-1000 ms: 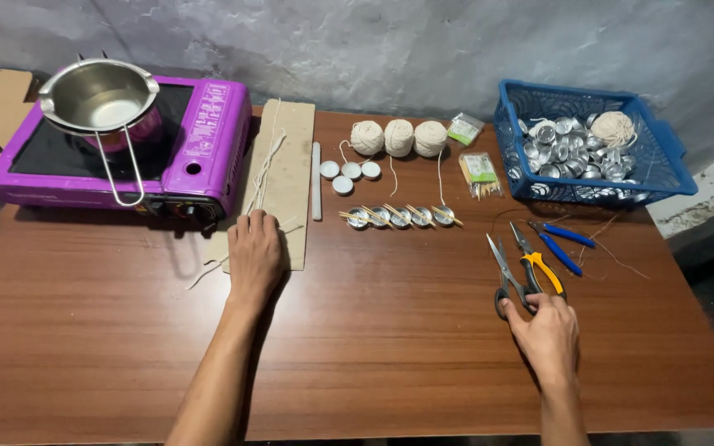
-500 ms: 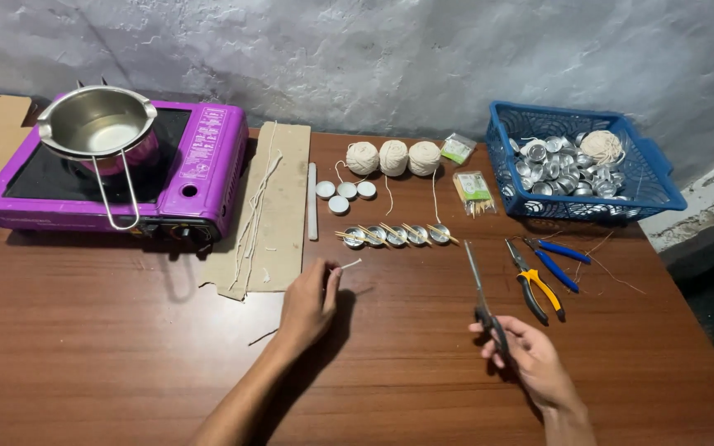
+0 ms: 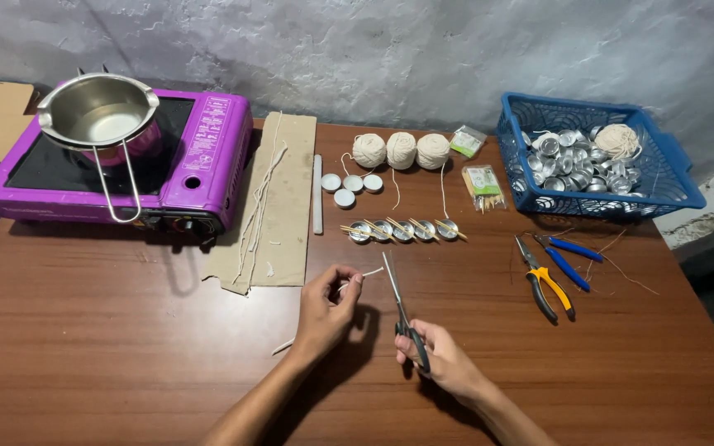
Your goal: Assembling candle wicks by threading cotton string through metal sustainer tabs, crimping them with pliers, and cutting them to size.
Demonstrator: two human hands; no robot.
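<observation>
Head | two small green-labelled packets [image 3: 477,163] between string balls [image 3: 401,150], blue basket [image 3: 678,177]

Your left hand [image 3: 330,310] hides the middle of the white wick [image 3: 371,272]. Your right hand [image 3: 442,360] covers the scissors [image 3: 401,308] handles. Both forearms run off the near edge. Contents of the small packets [image 3: 481,179] are too small to identify.

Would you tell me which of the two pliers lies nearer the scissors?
The yellow-handled pliers, lying left of the blue-handled pliers, are nearer the scissors held in the right hand.
</observation>
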